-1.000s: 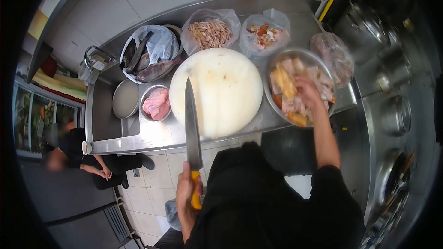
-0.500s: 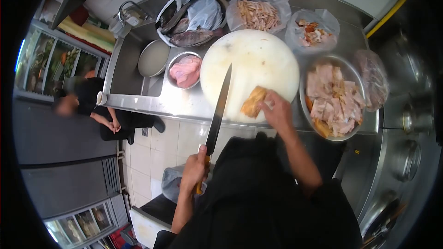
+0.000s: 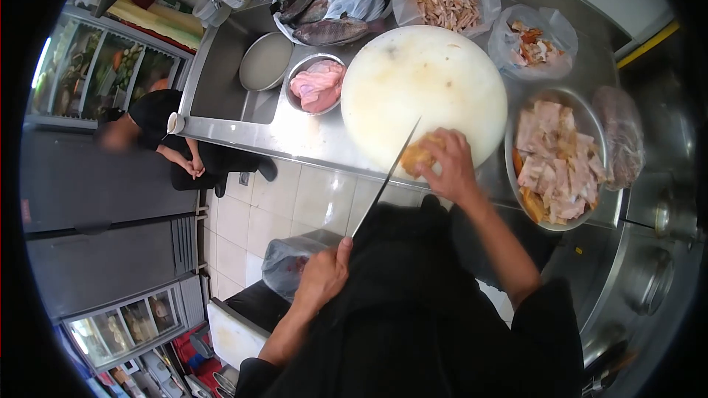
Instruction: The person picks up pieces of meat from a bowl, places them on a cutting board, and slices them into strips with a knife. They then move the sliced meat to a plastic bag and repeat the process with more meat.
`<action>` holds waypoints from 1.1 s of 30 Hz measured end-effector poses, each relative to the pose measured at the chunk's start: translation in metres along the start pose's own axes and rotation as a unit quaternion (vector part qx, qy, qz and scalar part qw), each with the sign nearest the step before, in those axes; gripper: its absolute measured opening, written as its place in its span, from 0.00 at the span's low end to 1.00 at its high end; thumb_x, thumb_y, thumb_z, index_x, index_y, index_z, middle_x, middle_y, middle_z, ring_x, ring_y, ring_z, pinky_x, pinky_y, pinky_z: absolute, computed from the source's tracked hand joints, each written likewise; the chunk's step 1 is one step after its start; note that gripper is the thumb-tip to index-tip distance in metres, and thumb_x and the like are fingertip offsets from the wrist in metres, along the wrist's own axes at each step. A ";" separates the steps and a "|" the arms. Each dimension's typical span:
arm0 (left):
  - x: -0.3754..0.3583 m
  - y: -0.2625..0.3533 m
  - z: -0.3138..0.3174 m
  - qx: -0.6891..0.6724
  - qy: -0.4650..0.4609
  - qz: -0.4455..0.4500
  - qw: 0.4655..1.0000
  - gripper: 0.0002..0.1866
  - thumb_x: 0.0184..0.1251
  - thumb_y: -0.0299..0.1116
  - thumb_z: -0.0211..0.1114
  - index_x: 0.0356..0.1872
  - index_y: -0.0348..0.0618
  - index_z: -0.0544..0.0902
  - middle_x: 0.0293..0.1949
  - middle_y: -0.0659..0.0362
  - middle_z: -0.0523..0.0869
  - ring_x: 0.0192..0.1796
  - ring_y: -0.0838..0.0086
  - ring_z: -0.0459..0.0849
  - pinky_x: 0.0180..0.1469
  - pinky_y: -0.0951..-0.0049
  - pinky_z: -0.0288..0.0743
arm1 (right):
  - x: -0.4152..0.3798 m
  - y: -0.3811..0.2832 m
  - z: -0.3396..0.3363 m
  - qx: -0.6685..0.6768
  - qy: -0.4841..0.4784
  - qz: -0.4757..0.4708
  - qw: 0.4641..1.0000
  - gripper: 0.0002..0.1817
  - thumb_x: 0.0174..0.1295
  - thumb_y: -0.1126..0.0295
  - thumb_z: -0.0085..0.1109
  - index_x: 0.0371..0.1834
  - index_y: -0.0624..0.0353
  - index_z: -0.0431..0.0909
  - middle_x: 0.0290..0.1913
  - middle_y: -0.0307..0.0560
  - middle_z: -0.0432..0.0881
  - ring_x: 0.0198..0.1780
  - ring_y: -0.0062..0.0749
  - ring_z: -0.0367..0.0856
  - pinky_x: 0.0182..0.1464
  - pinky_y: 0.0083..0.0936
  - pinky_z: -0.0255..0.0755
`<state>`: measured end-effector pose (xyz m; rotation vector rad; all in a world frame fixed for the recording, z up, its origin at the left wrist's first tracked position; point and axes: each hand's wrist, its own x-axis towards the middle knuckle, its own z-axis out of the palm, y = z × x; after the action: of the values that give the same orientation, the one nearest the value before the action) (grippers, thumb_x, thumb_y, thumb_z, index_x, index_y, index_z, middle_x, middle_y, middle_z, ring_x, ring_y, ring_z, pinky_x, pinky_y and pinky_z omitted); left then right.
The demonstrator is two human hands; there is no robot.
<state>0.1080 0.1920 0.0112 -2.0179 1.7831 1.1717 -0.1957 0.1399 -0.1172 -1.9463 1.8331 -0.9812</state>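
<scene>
My left hand (image 3: 324,274) is wrapped round the handle of a long knife (image 3: 385,183), whose blade points up and right onto the round white cutting board (image 3: 420,88). The blade's tip is beside a golden-brown piece of meat (image 3: 419,156) near the board's lower edge. My right hand (image 3: 451,166) lies on that piece, fingers curved over its top and right side. To the right stands an oval metal tray (image 3: 510,169) with pale sliced meat (image 3: 557,155).
Behind the board are a bag of meat strips (image 3: 448,4), a bag of scraps (image 3: 527,48) and a basin with fish (image 3: 332,31). Left are a bowl of pink meat (image 3: 317,85) and a sink (image 3: 214,81). A seated person (image 3: 158,121) is at the far left.
The knife has turned so its tip points further right, closer to the brown piece. My right hand has come over the piece. The whole view has shifted slightly.
</scene>
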 end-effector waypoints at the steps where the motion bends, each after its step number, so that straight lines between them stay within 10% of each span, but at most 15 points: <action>1: 0.000 0.000 0.000 0.003 0.002 -0.001 1.000 0.38 0.85 0.58 0.44 0.36 0.29 0.88 0.38 0.27 0.85 0.49 0.29 0.83 0.56 0.41 0.75 | -0.002 -0.003 0.003 -0.018 0.014 0.002 1.000 0.21 0.61 0.58 0.71 0.55 0.53 0.86 0.64 0.52 0.75 0.69 0.57 0.67 0.70 0.51 0.64; 13: -0.009 -0.001 0.002 0.114 0.028 0.025 0.993 0.34 0.85 0.51 0.48 0.28 0.28 0.84 0.31 0.29 0.85 0.37 0.30 0.85 0.44 0.37 0.78 | -0.001 -0.003 0.006 -0.051 0.009 -0.020 0.998 0.18 0.67 0.56 0.62 0.56 0.50 0.85 0.63 0.48 0.77 0.69 0.56 0.67 0.70 0.53 0.63; 17: 0.038 0.009 0.022 0.154 0.127 0.204 0.958 0.27 0.84 0.41 0.55 0.22 0.33 0.80 0.20 0.37 0.79 0.24 0.36 0.80 0.29 0.38 0.74 | -0.002 -0.002 0.008 -0.044 0.009 -0.018 0.999 0.18 0.67 0.57 0.63 0.56 0.51 0.84 0.62 0.48 0.77 0.68 0.55 0.67 0.70 0.52 0.63; 33: 0.044 0.037 0.020 0.115 0.067 0.171 0.976 0.29 0.86 0.47 0.49 0.29 0.32 0.82 0.27 0.33 0.83 0.36 0.30 0.82 0.41 0.40 0.76 | -0.005 -0.002 0.006 -0.025 0.015 -0.009 1.000 0.19 0.64 0.59 0.65 0.56 0.55 0.84 0.62 0.49 0.77 0.68 0.55 0.69 0.70 0.52 0.64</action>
<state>0.0641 0.1619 -0.0190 -1.7413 2.2824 0.8707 -0.1899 0.1432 -0.1219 -1.9904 1.8767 -0.9853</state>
